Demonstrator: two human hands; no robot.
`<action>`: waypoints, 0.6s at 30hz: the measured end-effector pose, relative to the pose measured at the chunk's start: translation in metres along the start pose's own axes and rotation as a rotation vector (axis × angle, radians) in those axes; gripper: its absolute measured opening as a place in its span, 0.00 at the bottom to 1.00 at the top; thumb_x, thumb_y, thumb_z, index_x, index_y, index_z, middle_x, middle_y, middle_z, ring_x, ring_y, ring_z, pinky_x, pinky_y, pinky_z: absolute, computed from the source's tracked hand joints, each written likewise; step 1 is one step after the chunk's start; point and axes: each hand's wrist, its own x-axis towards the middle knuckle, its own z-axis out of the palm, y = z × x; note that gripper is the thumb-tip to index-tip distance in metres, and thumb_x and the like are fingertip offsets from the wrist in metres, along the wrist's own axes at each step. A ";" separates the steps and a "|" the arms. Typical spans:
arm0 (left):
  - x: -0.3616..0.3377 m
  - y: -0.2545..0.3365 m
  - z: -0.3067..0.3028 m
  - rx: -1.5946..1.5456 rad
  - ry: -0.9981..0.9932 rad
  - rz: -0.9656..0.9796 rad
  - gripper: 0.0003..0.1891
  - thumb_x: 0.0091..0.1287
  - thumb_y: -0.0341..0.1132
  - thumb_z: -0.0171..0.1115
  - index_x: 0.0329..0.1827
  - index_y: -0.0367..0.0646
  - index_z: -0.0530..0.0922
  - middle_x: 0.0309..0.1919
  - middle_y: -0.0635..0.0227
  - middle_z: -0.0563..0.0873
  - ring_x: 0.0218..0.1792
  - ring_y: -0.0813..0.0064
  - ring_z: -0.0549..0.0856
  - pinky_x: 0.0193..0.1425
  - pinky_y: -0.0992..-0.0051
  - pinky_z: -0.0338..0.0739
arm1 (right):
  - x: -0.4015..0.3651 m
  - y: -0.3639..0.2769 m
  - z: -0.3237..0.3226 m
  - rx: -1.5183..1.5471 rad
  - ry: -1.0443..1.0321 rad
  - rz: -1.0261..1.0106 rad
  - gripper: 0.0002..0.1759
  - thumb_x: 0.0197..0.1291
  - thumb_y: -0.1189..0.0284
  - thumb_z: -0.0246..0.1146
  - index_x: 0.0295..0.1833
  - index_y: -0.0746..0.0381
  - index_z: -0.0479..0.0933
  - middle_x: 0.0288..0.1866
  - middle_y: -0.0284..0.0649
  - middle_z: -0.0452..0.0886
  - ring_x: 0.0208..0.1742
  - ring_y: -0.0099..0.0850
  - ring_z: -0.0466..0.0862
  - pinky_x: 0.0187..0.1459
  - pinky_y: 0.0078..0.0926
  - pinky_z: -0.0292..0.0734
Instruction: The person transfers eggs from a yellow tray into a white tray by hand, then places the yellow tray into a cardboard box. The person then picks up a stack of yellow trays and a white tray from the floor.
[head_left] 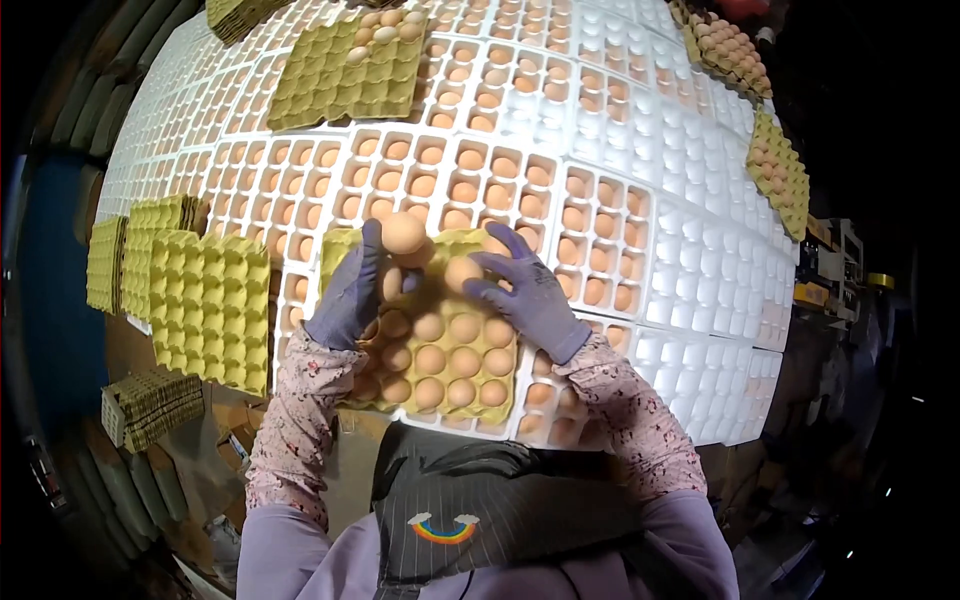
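Observation:
My left hand [348,298], in a purple glove, is closed around several brown eggs [404,233], one of them sitting high by the thumb. Opposite it, my right hand [535,305] wears the same kind of glove, its fingers curled on a brown egg [462,273]; another egg shows just above those fingers. Both hands are over a yellow pulp egg tray [340,245]. Brown eggs [430,360] fill its near rows, and the left hand hides part of its left side. This tray lies on top of white egg trays.
White trays with brown eggs [605,240] cover the table's middle; more white trays [700,300] extend right. A yellow tray [340,75] with a few eggs lies farther back. Yellow trays [210,310] stand at left, above a lower stack [155,408]. Egg-filled trays [778,170] line the right edge.

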 end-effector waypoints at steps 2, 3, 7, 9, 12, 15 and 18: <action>0.031 0.016 0.020 0.282 0.018 0.172 0.30 0.76 0.59 0.52 0.61 0.40 0.80 0.42 0.69 0.86 0.36 0.84 0.82 0.36 0.83 0.75 | -0.007 0.032 -0.030 0.537 0.073 0.290 0.24 0.66 0.57 0.66 0.58 0.65 0.81 0.76 0.47 0.66 0.70 0.46 0.73 0.65 0.39 0.74; 0.056 0.022 0.035 0.332 0.128 0.116 0.26 0.73 0.54 0.62 0.57 0.38 0.83 0.37 0.72 0.87 0.33 0.85 0.81 0.34 0.83 0.75 | -0.004 0.067 -0.030 0.386 0.212 0.246 0.27 0.63 0.51 0.66 0.57 0.61 0.83 0.75 0.47 0.66 0.59 0.47 0.82 0.57 0.39 0.79; 0.164 0.017 0.092 1.015 0.298 0.624 0.26 0.66 0.51 0.69 0.60 0.43 0.81 0.61 0.57 0.79 0.52 0.66 0.84 0.50 0.69 0.81 | 0.050 0.134 -0.078 0.011 0.321 0.194 0.27 0.63 0.49 0.65 0.57 0.59 0.82 0.74 0.46 0.67 0.58 0.48 0.81 0.58 0.42 0.78; 0.205 0.013 0.110 1.409 0.387 0.645 0.24 0.65 0.52 0.69 0.61 0.53 0.82 0.66 0.55 0.75 0.60 0.53 0.81 0.61 0.60 0.79 | 0.085 0.150 -0.086 -0.224 0.311 0.180 0.27 0.62 0.48 0.64 0.57 0.56 0.81 0.75 0.44 0.66 0.58 0.49 0.81 0.59 0.43 0.78; 0.234 0.018 0.130 1.572 0.406 0.531 0.20 0.67 0.48 0.67 0.60 0.55 0.82 0.65 0.56 0.76 0.59 0.54 0.81 0.60 0.60 0.80 | 0.125 0.172 -0.087 -0.461 0.097 0.230 0.23 0.67 0.52 0.61 0.62 0.52 0.78 0.76 0.44 0.64 0.57 0.48 0.81 0.57 0.44 0.79; 0.263 0.034 0.137 1.414 0.293 0.736 0.16 0.70 0.44 0.63 0.60 0.56 0.81 0.60 0.61 0.80 0.51 0.55 0.85 0.54 0.62 0.82 | 0.159 0.191 -0.081 -0.176 0.248 0.111 0.18 0.69 0.58 0.56 0.62 0.47 0.78 0.69 0.45 0.71 0.57 0.44 0.83 0.56 0.43 0.80; 0.303 0.035 0.141 1.536 0.204 0.494 0.21 0.69 0.44 0.64 0.65 0.56 0.80 0.62 0.62 0.81 0.53 0.56 0.85 0.55 0.61 0.81 | 0.183 0.194 -0.079 -0.201 0.126 0.098 0.19 0.70 0.57 0.54 0.63 0.47 0.77 0.65 0.43 0.76 0.58 0.43 0.83 0.57 0.40 0.79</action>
